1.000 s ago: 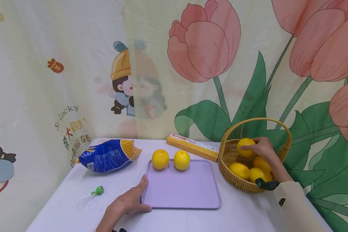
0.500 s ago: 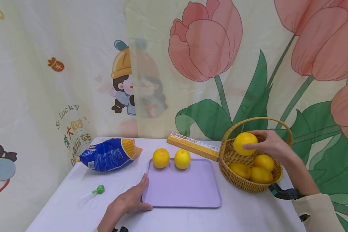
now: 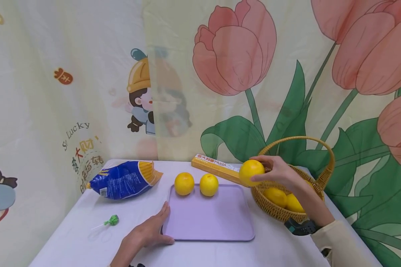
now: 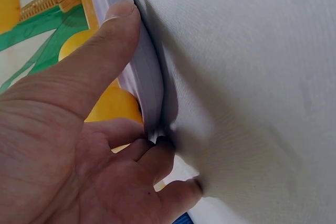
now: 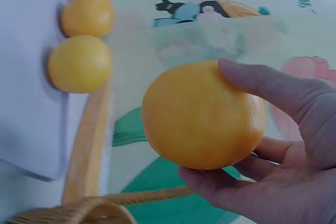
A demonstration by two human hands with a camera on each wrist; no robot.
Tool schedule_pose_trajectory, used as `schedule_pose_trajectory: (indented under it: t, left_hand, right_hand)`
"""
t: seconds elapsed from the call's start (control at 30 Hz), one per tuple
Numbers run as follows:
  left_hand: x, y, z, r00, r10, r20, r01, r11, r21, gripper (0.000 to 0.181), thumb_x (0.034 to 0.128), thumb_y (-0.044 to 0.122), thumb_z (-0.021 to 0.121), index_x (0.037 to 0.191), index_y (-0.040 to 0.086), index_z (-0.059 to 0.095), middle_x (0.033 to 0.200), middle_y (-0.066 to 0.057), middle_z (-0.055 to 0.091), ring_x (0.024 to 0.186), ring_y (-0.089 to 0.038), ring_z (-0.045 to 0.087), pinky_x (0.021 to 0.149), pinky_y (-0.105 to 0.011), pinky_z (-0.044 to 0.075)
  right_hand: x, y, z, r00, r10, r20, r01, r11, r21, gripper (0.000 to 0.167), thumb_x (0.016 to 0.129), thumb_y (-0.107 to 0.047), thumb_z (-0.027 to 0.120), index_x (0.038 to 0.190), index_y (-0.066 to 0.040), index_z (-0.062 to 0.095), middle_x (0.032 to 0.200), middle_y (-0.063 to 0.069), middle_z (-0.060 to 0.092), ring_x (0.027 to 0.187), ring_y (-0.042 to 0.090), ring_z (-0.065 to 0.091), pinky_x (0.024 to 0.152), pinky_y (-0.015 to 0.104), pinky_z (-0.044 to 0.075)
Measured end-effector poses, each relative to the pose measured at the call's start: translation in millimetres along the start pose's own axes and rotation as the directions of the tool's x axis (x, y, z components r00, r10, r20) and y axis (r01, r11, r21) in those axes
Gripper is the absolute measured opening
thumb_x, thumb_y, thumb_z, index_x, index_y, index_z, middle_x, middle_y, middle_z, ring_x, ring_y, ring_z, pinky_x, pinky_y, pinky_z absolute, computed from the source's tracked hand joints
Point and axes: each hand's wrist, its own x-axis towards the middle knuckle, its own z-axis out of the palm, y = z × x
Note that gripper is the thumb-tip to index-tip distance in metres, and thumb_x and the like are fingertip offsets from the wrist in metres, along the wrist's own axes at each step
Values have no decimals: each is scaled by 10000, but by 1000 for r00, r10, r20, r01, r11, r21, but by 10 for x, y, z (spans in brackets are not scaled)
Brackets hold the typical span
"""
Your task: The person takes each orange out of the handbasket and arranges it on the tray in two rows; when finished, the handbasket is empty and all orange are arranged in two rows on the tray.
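My right hand [image 3: 279, 172] holds an orange [image 3: 251, 172] in the air, left of the wicker basket's handle and above the tray's far right corner. In the right wrist view the thumb is on one side of the orange [image 5: 202, 116] and fingers are on the other. My left hand [image 3: 150, 228] grips the near left corner of a lilac tray [image 3: 208, 218]; in the left wrist view its thumb lies along the tray rim [image 4: 152, 82] and its fingers bend at the other edge. Two oranges, one left [image 3: 184, 184] and one right [image 3: 208, 185], sit at the tray's far edge.
The wicker basket [image 3: 270, 209] holds more oranges [image 3: 275, 197], partly hidden by my right forearm. A pasta box [image 3: 217, 168] lies behind the tray. To the left are a blue snack bag [image 3: 123, 180] and a green-wrapped lollipop [image 3: 113, 220]. A patterned curtain [image 3: 173, 74] hangs behind the table.
My right hand has lifted an orange out of the basket and carried it left, toward the tray. My left hand has stayed at the tray corner.
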Motion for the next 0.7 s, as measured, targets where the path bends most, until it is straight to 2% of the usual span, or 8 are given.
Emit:
schedule_pose_trajectory:
  t: [0.17,0.3,0.4,0.53,0.63,0.7]
  left_hand:
    - [-5,-22,0,1000,27,-3,-26,999,24,1186,840,385,930,1679,-66,224,1762,-271,165,1564,-519,318,1286,-654,264]
    - [-38,44,-44,999,20,-29,-20,1000,8,1147,821,298,954,1659,-87,273,1753,-291,189,1557,-522,335,1282,-654,281]
    - [-29,45,-61,1000,11,-10,-11,1000,23,1165,831,329,945,1665,-89,247,1749,-303,183,1555,-530,328,1279,-660,279]
    - [18,-18,-23,1000,23,10,-23,999,31,1202,834,372,938,1667,-100,211,1737,-330,178,1542,-552,334,1271,-672,286]
    - [64,-75,30,1000,30,-1,-30,999,16,1225,813,385,951,1673,-85,216,1742,-321,182,1538,-552,345,1265,-679,292]
    - [107,-137,72,999,35,1,-35,999,39,1249,810,449,938,1685,-60,207,1755,-295,165,1543,-538,346,1265,-674,292]
  right_hand:
    - [150,120,258,999,37,0,-37,999,-12,763,863,-129,919,1491,96,551,1308,239,689,1055,303,655,911,345,616]
    - [280,206,454,1000,26,-16,-27,998,-57,732,830,-87,934,1447,104,589,1280,237,696,1055,325,656,920,382,617]
    - [370,262,604,999,29,-37,-32,996,-85,716,805,-66,941,1422,97,615,1291,239,695,1082,346,656,955,429,611]
    - [438,349,777,995,75,-69,-83,991,-108,722,773,-45,946,1407,90,629,1301,226,695,1102,346,646,1002,490,597]
    - [474,420,879,990,110,-83,-120,985,-124,741,753,-59,957,1404,84,635,1285,208,708,1089,326,643,1019,510,586]
    - [498,471,932,987,129,-96,-141,981,-135,746,745,-73,971,1401,72,644,1281,194,716,1088,314,644,1034,515,577]
